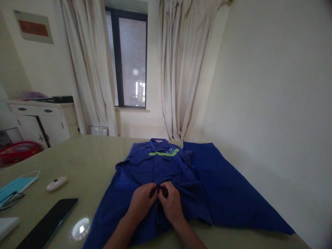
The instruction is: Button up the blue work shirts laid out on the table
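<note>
A blue work shirt (145, 167) lies front side up, its collar at the far end and a yellow-green stripe across the chest. My left hand (142, 200) pinches the front placket of the shirt near the middle. Right beside it, my right hand (171, 202) pinches the same placket, thumb and fingertips together. Both sets of fingertips nearly touch; any button between them is hidden. Below the hands the two front edges part slightly.
Under and right of the shirt spreads blue cloth (228, 186). On the table (85, 152), at left, are a black phone (49, 224), a white oval device (57, 183), a face mask (18, 186) and glasses (11, 200). A wall (272, 103) rises at right.
</note>
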`<control>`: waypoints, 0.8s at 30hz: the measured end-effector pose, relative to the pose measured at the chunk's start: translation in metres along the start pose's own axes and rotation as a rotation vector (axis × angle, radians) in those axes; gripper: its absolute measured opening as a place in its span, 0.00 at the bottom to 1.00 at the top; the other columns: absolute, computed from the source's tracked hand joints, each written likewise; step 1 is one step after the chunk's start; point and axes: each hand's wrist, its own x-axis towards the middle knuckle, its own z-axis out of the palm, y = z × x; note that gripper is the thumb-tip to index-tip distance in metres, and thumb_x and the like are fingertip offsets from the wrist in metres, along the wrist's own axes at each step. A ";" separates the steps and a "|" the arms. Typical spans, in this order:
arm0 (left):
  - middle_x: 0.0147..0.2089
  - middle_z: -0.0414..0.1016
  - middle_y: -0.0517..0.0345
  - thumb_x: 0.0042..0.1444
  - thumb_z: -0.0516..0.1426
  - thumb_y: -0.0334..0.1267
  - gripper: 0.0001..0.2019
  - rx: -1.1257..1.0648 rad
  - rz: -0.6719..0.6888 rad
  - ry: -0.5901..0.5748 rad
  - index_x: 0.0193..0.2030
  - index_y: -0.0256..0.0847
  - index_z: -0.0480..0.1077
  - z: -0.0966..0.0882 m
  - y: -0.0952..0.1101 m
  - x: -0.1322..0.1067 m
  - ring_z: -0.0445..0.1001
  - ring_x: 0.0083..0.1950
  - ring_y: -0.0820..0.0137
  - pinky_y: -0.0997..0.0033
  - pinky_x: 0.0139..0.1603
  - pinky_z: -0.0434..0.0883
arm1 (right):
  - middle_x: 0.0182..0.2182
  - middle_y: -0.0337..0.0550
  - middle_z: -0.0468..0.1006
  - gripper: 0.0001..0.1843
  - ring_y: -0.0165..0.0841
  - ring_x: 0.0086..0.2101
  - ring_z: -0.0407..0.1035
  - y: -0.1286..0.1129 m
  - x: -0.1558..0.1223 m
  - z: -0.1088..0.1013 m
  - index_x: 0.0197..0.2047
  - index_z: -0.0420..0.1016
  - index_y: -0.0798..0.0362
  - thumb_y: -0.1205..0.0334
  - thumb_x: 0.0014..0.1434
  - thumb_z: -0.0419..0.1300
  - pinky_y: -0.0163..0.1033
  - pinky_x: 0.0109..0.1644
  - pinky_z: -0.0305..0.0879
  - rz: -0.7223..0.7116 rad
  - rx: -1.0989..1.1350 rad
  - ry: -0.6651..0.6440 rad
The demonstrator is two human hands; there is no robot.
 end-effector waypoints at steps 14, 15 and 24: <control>0.28 0.75 0.62 0.59 0.54 0.37 0.08 -0.236 -0.058 -0.024 0.34 0.42 0.74 -0.002 -0.008 0.008 0.72 0.31 0.69 0.73 0.34 0.63 | 0.33 0.40 0.76 0.08 0.33 0.34 0.72 0.001 -0.003 0.000 0.37 0.76 0.50 0.69 0.61 0.56 0.33 0.40 0.64 -0.039 -0.038 -0.044; 0.29 0.76 0.61 0.59 0.54 0.39 0.09 -0.281 -0.057 -0.037 0.34 0.41 0.75 -0.003 -0.011 0.009 0.72 0.31 0.69 0.73 0.34 0.63 | 0.35 0.40 0.76 0.09 0.33 0.36 0.72 0.002 -0.002 -0.001 0.38 0.76 0.50 0.69 0.62 0.55 0.33 0.42 0.64 -0.061 -0.042 -0.048; 0.28 0.76 0.60 0.57 0.56 0.40 0.10 -0.449 -0.086 -0.043 0.31 0.39 0.76 0.000 -0.025 0.008 0.72 0.31 0.69 0.74 0.34 0.67 | 0.35 0.41 0.75 0.09 0.33 0.38 0.70 0.004 0.000 -0.003 0.38 0.75 0.50 0.69 0.65 0.54 0.34 0.43 0.64 -0.153 0.068 -0.108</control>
